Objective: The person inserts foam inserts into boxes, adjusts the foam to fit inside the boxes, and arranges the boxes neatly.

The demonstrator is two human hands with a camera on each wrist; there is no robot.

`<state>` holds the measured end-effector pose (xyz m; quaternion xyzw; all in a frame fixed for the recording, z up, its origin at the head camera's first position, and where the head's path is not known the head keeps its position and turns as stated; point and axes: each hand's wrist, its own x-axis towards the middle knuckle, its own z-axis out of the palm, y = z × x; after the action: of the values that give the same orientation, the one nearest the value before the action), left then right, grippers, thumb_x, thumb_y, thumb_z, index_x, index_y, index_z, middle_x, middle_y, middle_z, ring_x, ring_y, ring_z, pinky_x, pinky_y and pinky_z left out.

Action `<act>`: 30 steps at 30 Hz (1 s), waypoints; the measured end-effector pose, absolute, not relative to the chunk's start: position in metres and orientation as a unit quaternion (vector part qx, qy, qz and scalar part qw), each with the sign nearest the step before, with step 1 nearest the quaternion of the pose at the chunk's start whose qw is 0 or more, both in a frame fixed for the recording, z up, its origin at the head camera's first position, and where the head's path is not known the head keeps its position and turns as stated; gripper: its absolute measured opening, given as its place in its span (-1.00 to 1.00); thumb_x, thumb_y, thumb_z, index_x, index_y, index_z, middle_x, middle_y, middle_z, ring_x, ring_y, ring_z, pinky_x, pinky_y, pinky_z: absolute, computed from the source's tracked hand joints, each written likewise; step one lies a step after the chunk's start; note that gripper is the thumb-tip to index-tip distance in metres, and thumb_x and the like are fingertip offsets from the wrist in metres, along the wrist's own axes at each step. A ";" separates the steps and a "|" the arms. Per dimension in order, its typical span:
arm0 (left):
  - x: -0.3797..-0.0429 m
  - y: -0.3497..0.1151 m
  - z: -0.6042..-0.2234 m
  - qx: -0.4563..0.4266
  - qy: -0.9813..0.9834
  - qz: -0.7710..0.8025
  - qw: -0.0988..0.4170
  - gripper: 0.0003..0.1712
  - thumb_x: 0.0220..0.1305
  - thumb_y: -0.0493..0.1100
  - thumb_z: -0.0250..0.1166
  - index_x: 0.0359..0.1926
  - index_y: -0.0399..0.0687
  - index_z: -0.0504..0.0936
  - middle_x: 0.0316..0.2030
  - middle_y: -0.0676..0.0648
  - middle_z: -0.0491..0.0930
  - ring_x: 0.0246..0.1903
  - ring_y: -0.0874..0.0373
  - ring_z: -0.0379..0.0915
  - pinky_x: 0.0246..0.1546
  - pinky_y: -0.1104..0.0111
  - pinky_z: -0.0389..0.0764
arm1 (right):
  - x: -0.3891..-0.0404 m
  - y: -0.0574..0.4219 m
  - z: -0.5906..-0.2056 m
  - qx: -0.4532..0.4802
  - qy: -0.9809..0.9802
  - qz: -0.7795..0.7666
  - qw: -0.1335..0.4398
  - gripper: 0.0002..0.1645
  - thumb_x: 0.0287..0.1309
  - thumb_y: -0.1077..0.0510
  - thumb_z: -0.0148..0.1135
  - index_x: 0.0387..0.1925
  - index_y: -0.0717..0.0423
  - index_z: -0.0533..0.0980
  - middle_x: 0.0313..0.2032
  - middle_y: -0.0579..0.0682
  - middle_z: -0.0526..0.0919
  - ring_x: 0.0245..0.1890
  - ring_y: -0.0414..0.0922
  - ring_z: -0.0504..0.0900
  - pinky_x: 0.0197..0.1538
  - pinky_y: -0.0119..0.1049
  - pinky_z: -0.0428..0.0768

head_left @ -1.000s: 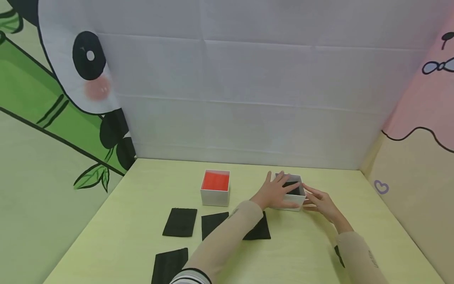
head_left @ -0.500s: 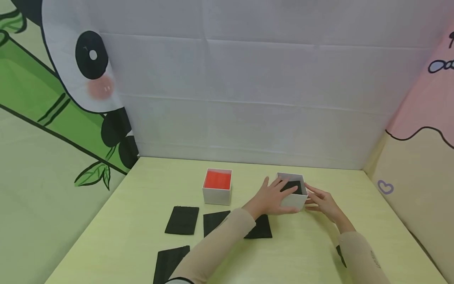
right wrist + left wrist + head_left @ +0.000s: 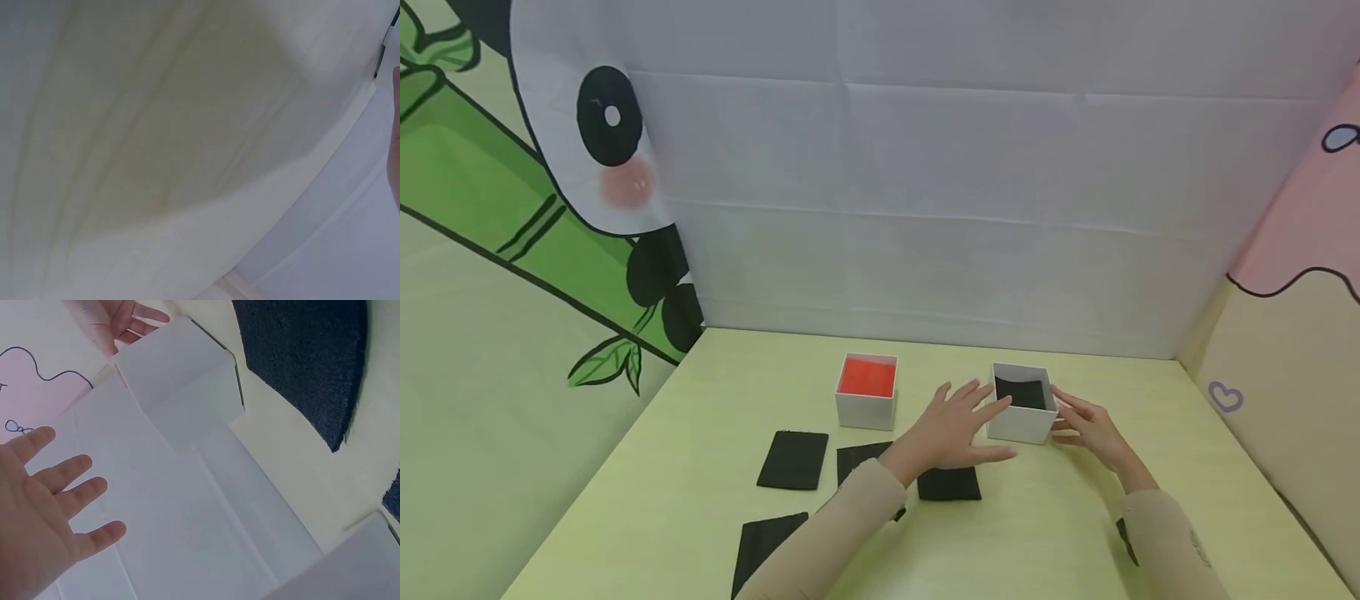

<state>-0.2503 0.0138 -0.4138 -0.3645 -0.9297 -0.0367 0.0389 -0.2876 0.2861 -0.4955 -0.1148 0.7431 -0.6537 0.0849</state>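
Note:
My left hand [image 3: 950, 433] hovers with fingers spread, just left of and in front of a white open box [image 3: 1022, 427]. Inside that box lies a piece of black cloth [image 3: 1021, 393]. Along the box's right side rest the extended fingers of my right hand [image 3: 1086, 429]. In the left wrist view, the left hand [image 3: 44, 519] holds nothing, and the right hand [image 3: 115, 322] is at the far side of the box [image 3: 175, 369]. Only an edge of the right hand [image 3: 395, 140] shows in the right wrist view.
A second white box [image 3: 865, 411] holding red cloth [image 3: 868, 377] stands to the left. Flat black cloth pieces lie nearer me, among them one at left [image 3: 793, 461], one at front left [image 3: 763, 546] and one beneath the left arm [image 3: 950, 484]. A white wall [image 3: 925, 208] closes the back.
My left hand has drawn back from over the right box toward the left and nearer me, uncovering the black cloth inside. The right hand stays against the box's side. The head view has shifted slightly.

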 end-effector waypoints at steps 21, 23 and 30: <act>-0.213 -0.046 -0.419 -0.354 -0.930 -0.083 0.059 -0.21 0.16 0.41 -0.14 0.31 0.14 0.19 0.26 -0.02 0.17 0.27 0.06 -0.04 0.15 -0.01 0.03 | -0.284 0.285 -0.494 -0.129 0.738 -0.657 0.084 -0.38 0.29 0.10 -0.07 0.26 0.30 0.02 -0.27 -0.20 0.57 -0.27 -0.09 0.58 -0.19 -0.09 0.52; -0.210 -0.051 -0.420 -0.352 -0.929 -0.090 0.064 -0.22 0.16 0.40 -0.12 0.30 0.12 0.20 0.25 -0.02 0.19 0.26 0.05 -0.02 0.15 -0.02 0.04 | -0.284 0.285 -0.495 -0.132 0.737 -0.658 0.083 -0.39 0.30 0.12 -0.08 0.26 0.30 0.03 -0.27 -0.18 0.57 -0.27 -0.09 0.58 -0.19 -0.08 0.51; -0.201 -0.064 -0.422 -0.340 -0.932 -0.102 0.071 -0.22 0.17 0.41 -0.15 0.29 0.11 0.22 0.23 -0.02 0.22 0.25 0.05 0.01 0.13 -0.01 0.08 | -0.286 0.286 -0.498 -0.146 0.731 -0.661 0.086 -0.41 0.31 0.15 -0.11 0.26 0.29 0.02 -0.26 -0.20 0.57 -0.27 -0.09 0.58 -0.20 -0.15 0.53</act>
<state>-0.2007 -0.0644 -0.4215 -0.3400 -0.9322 -0.1021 0.0710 -0.2859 0.2860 -0.4980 -0.1455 0.7307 -0.6615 0.0858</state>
